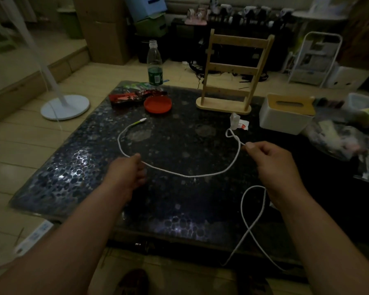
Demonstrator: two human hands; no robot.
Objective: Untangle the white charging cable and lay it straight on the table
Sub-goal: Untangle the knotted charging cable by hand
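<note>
The thin white charging cable point(188, 176) is held above the dark speckled glossy table point(77, 177) by 2 hands. It is pinched between thumb and fingers of the right hand point(273, 167) beside a small knot point(232, 135); the left hand point(128, 173) is closed around it. A crossed loop point(251, 211) hangs past the near edge.

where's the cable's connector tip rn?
Head view, far left of the table: the connector tip lies on the surface, just in front of the red lid, beyond the left hand.
</note>
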